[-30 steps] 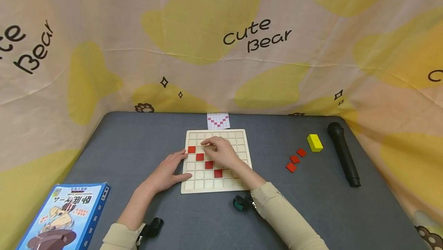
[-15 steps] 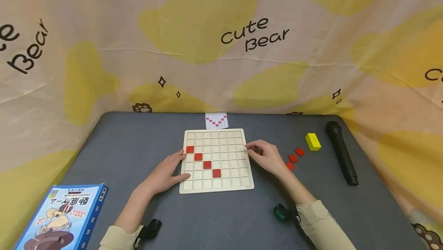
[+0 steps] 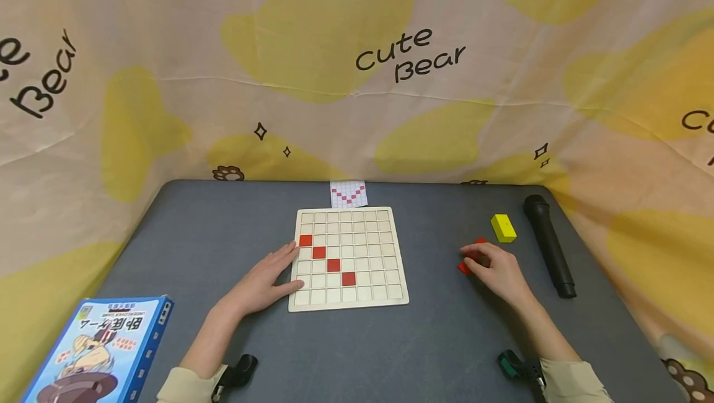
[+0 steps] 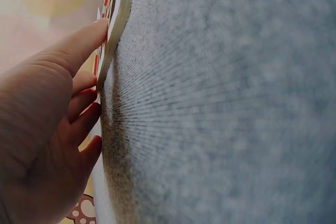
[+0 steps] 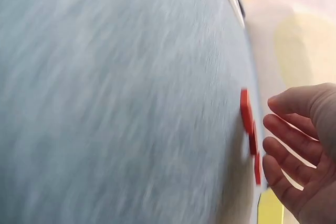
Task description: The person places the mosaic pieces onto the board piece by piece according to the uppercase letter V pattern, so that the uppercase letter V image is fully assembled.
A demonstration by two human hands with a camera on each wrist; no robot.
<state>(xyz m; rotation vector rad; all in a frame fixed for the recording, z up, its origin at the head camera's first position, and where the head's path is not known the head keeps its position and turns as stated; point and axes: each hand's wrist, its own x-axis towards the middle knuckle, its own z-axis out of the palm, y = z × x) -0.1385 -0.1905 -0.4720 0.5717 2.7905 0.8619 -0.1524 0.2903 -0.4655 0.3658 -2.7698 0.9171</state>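
Note:
A cream grid board (image 3: 379,279) lies on the grey table, with several red square tiles (image 3: 333,265) in its cells on a slanting line from upper left to lower middle. My left hand (image 3: 262,279) rests along the board's left edge, thumb and fingertips touching it; the left wrist view shows the fingers reaching the board's rim (image 4: 116,30). On the right, my right hand (image 3: 499,270) hovers over three loose red tiles (image 5: 245,109), partly covering them in the head view. In the right wrist view its fingers are relaxed and apart from the tiles, holding nothing.
A yellow block (image 3: 504,228) and a black microphone (image 3: 549,247) lie at the right. Behind the board is a small card (image 3: 348,194) with a pink V pattern. A blue game box (image 3: 100,350) sits at the front left. A patterned curtain (image 3: 312,49) hangs behind the table.
My right hand has moved from over the board rightward to the loose red tiles. My left hand stays at the board's left edge, and the tiles on the board are unchanged.

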